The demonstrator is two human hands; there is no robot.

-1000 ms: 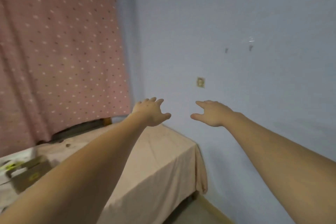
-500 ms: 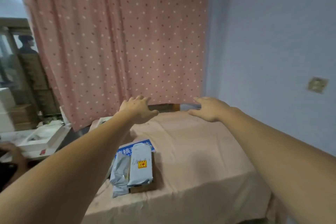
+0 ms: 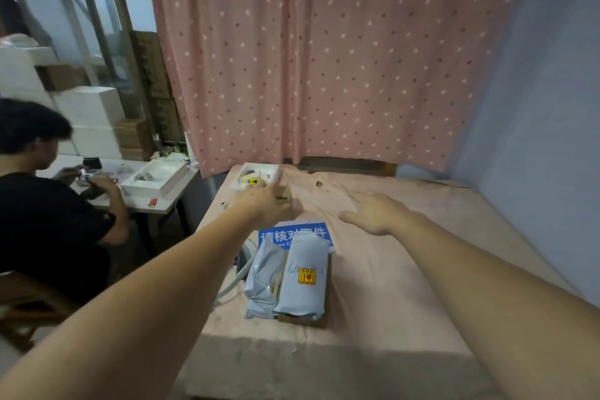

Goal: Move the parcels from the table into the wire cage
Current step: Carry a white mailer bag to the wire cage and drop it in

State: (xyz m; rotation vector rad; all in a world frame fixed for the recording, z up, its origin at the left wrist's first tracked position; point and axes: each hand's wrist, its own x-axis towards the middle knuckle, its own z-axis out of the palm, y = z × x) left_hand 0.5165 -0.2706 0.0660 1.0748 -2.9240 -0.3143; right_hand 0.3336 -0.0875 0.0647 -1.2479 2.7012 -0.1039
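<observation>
Both arms stretched over table (image 3: 406, 269), likely reaching toward parcels for pickup.
Left hand (image 3: 263, 201) blurred, seems spread, holding nothing.
Right hand (image 3: 376, 213) flat, fingers straight, empty.
Grey parcels (image 3: 285, 279) stacked on blue-label box (image 3: 292, 234), near left side of table, just nearer than both hands, apart from them.
Wire cage not in view.

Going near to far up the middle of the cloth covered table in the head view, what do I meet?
grey parcel with the yellow sticker → blue printed parcel → right hand → white open box → pink dotted curtain
</observation>
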